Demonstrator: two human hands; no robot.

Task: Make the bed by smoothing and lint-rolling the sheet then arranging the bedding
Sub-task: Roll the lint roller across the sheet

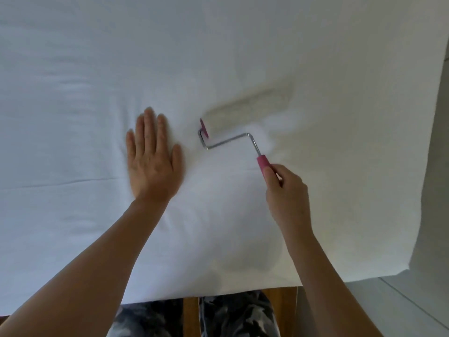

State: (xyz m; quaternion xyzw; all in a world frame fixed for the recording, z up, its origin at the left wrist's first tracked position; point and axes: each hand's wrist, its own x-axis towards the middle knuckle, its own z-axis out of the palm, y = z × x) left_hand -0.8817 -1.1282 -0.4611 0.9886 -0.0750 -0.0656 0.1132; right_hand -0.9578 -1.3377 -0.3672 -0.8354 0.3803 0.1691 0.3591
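- As the white sheet [243, 45] filled almost the whole view, we took it first: it lay spread over the bed and looked mostly flat, with some fine creases at the left side and soft folds near the middle.
- At the bottom edge we saw a strip of wooden bed frame [279, 294], the person's patterned trousers [233, 314], and pale floor [413, 300] at the right.
- The left hand [153, 164] lay flat on the sheet, palm down, fingers straight and close together. It held nothing; we judged that it pressed the cloth to keep it tight.
- The right hand [286, 193] had its fingers curled around the pink handle [264, 166] of the lint roller [245, 110].
- The roller head rested on the sheet, just beside the left hand and a little farther up the bed. It looked blurred, so we thought it was in motion, but we could not tell the direction.
- A thin bent metal rod [228, 141] joined the handle to the roller, with a small pink cap [204, 128] at the roller's near end.
- About progress, in our judgement: the smoothing seemed largely done and the lint-rolling was under way. How much of the sheet was already rolled, we could not tell.
- No pillow or blanket appeared in the view, so the arranging of the bedding seemed to be left to do.
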